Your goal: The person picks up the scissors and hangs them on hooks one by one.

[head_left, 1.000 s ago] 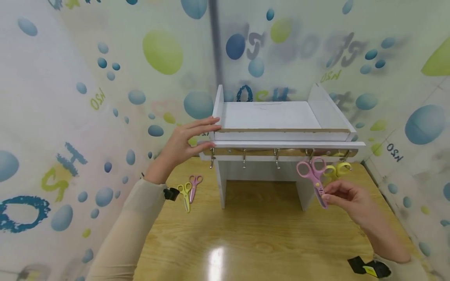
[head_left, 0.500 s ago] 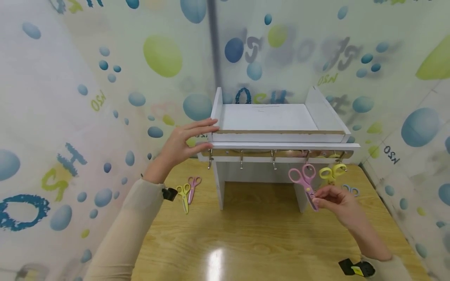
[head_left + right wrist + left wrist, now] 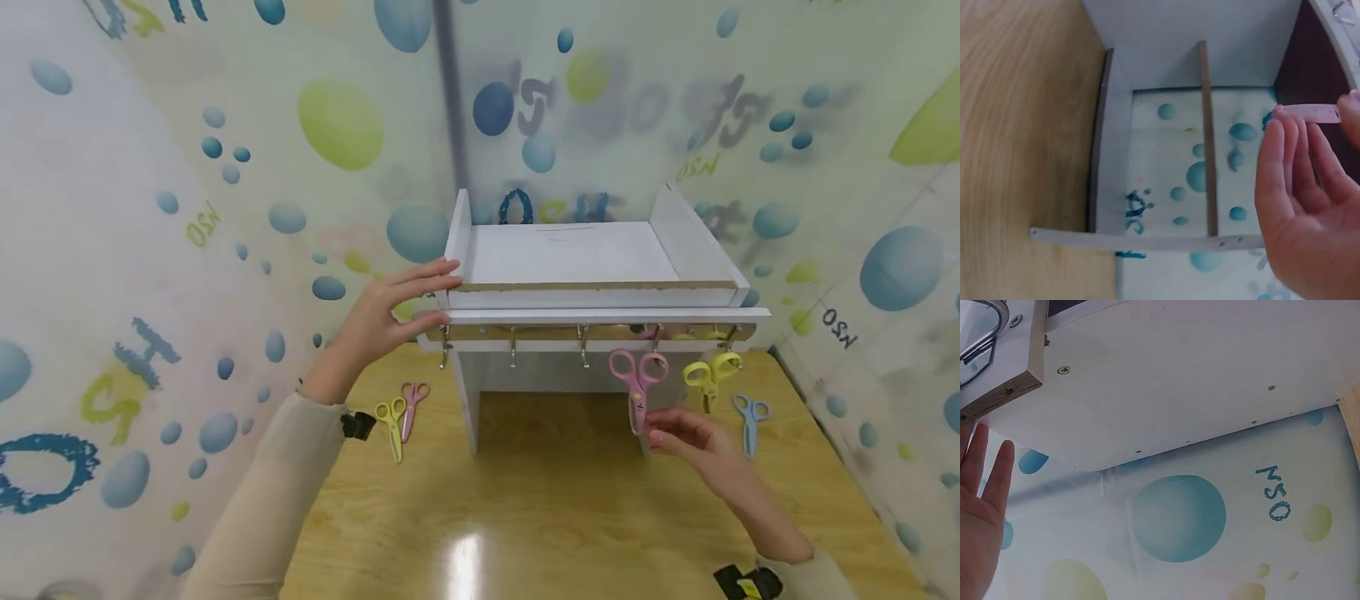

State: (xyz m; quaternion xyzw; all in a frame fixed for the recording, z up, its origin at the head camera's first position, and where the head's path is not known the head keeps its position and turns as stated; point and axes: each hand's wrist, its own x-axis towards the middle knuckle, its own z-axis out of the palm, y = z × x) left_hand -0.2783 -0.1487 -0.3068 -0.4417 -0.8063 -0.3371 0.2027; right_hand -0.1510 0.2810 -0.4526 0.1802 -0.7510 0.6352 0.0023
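My right hand holds the blade end of pink scissors between thumb and fingers. The scissors point down, with their right handle ring at a metal hook on the rail of a white shelf unit. In the right wrist view the pink scissors lie at the fingertips, partly hidden by the thumb. My left hand rests with straight fingers on the unit's left side, thumb at the rail's end. Yellow scissors hang from the rightmost hook.
Blue scissors are at the right of the wooden table. Another yellow pair of scissors and another pink pair lie to the left. Patterned walls surround the table; bare hooks line the rail.
My right hand has moved left and slightly down, and the pink scissors have swung from slanted to nearly upright. The blue scissors have come into view. My left hand keeps its place on the unit.
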